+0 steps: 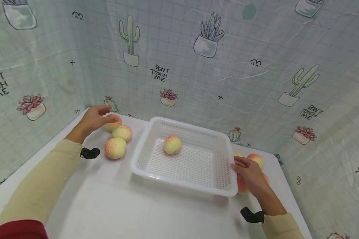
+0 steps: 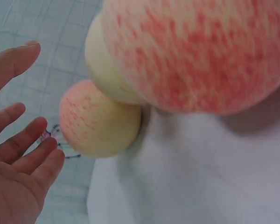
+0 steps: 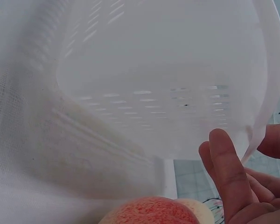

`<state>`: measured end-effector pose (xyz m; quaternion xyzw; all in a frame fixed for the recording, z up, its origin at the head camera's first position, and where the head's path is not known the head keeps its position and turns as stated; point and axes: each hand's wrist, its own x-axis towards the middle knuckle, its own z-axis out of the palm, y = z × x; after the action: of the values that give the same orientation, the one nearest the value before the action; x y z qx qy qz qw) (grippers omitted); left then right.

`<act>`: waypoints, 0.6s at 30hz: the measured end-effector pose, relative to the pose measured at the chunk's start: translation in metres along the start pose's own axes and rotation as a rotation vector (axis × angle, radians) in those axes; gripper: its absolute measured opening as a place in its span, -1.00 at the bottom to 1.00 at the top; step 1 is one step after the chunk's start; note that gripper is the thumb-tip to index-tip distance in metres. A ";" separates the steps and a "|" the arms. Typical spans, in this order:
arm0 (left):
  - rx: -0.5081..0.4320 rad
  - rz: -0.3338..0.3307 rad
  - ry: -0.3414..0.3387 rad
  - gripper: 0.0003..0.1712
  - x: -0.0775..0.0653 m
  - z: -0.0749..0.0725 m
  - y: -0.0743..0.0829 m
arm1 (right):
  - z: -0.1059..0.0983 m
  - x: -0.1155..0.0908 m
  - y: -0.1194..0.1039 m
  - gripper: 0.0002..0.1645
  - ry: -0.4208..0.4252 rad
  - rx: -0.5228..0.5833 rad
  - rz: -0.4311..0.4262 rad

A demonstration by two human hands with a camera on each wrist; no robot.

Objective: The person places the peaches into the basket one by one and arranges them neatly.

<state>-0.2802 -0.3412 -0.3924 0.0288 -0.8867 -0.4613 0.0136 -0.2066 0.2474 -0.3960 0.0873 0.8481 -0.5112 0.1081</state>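
Observation:
A white plastic basket (image 1: 179,182) with slotted walls stands mid-table, and one yellow-red peach (image 1: 172,145) lies inside it. My right hand (image 1: 251,174) pinches the basket's right rim, thumb on one side and fingers (image 3: 224,154) on the other. At the back left, my left hand (image 1: 92,120) reaches beside the farthest peach (image 1: 114,122) of a row of three. In the left wrist view its fingers (image 2: 30,144) are spread and relaxed, apart from that peach (image 2: 100,121). The middle peach (image 1: 122,133) and the nearest peach (image 1: 115,148) sit closer to me.
Several peaches lie right of the basket, partly hidden by my right hand, among them a peach (image 1: 256,160) near the back and a red one (image 1: 242,186) by the basket's corner. A cactus-print cloth (image 1: 179,66) surrounds the white table (image 1: 131,205) at the back and sides.

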 end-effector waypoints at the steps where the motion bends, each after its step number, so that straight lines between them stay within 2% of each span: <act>1: -0.005 -0.002 -0.003 0.05 0.001 0.000 -0.005 | 0.001 0.000 0.001 -0.21 0.001 0.001 -0.001; 8: -0.004 -0.072 -0.008 0.04 0.009 -0.001 -0.033 | 0.002 0.000 0.001 -0.22 0.005 0.010 0.004; 18: -0.025 -0.098 -0.051 0.09 0.021 0.003 -0.053 | 0.000 0.000 0.002 -0.22 -0.008 0.026 -0.007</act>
<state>-0.2990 -0.3702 -0.4378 0.0601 -0.8783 -0.4733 -0.0311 -0.2063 0.2483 -0.3981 0.0837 0.8414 -0.5228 0.1086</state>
